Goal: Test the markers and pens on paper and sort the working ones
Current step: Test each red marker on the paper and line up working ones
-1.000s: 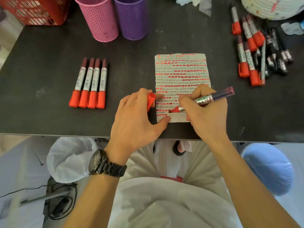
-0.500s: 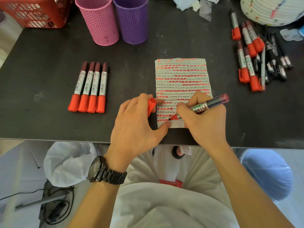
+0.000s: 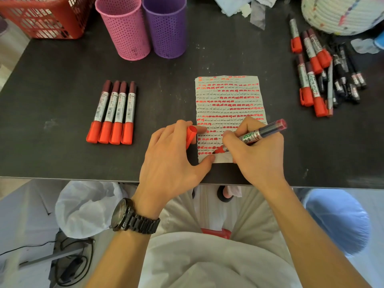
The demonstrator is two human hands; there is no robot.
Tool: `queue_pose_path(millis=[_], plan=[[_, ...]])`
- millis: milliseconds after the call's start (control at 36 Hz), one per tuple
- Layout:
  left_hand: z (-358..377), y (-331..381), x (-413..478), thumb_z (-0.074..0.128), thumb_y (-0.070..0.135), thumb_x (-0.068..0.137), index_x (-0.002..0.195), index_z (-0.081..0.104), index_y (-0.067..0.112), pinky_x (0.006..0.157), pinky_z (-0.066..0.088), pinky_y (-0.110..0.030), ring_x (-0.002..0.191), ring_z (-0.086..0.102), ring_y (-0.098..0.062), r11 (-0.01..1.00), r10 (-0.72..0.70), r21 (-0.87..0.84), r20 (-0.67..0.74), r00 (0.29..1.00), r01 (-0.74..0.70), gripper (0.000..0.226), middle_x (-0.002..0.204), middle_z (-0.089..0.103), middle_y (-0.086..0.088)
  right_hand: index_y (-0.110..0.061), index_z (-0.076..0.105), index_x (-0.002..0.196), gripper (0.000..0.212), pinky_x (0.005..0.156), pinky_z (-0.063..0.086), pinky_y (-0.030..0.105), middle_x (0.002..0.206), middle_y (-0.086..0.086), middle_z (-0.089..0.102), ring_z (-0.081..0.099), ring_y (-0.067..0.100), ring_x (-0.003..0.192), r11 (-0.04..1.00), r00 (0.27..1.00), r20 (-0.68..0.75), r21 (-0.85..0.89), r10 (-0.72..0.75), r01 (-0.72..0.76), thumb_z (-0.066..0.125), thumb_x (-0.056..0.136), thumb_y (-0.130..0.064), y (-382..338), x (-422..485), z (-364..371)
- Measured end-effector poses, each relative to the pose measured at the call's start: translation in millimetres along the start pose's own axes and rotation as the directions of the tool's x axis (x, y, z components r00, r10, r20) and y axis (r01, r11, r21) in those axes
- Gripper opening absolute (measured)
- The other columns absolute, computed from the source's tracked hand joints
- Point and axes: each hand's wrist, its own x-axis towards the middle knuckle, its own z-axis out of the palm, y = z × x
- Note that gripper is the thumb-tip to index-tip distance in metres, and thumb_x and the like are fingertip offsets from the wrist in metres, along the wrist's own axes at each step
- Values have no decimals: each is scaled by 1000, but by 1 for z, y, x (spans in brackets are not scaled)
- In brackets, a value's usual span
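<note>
Dark tabletop (image 3: 62,69), scuffed pale; red basket (image 3: 41,17), pink cup (image 3: 124,32) and purple cup (image 3: 166,28) cut off at the top edge. Lower edge of the paper (image 3: 228,96) partly hidden under both hands. Left hand (image 3: 172,161) curled round a red cap (image 3: 190,135), thumb pinning the sheet. Right hand (image 3: 255,156) gripping an uncapped marker (image 3: 262,132), tip on the lowest row. Four capped markers (image 3: 113,113) at left; jumbled pile (image 3: 311,80) at right, black ones hard to count.

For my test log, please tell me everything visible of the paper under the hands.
The paper is a pale rectangular sheet flat on the dark table near its front edge. Rows of red dashes alternate with thin dark scribbles; only a bottom strip is bare. The left hand presses its lower left corner with the thumb, the right hand rests on its lower right, and the marker tip touches it above the bare strip.
</note>
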Motion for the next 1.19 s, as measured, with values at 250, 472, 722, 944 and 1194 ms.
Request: queue_pose_path(millis=[250,472,722,944,1194], plan=[[-1,1,0,69,56,74,113,56,25,104,28,-20,118,50,-1,1000,-16,-6,1,1000,16,51,112,47,29,-14,60,61,20,53,41,10,56,-4,61,57,5,55,1000,1000,3,18,0,0,68,79,-18,0,0,0],[-1,0,0,68,56,75,117,58,24,107,27,-19,121,52,-2,1000,-2,-16,11,1000,3,53,98,39,38,-23,52,56,26,53,38,12,53,-5,57,52,5,52,1000,1000,2,20,-22,22,66,78,-20,2,1,0],[-2,1,-1,70,55,74,116,58,26,105,30,-22,120,52,-2,1000,-12,-25,5,1000,12,52,104,46,30,-23,57,57,29,53,42,9,53,-8,60,58,4,54,999,999,10,39,-34,34,72,80,-14,7,0,0],[0,-1,-1,69,57,74,116,55,33,104,28,-20,118,48,1,1000,-17,-21,1,1000,17,50,101,44,34,-14,51,58,31,46,41,13,46,-10,55,53,4,43,975,999,-30,220,23,-16,68,81,-4,2,2,-5],[-3,3,-8,62,56,81,127,59,34,104,35,-18,129,45,2,999,-8,-48,-37,999,6,51,106,45,33,-27,60,72,24,50,48,12,63,-13,67,66,1,58,919,989,-146,387,-17,73,73,92,-30,-8,-6,-10]])
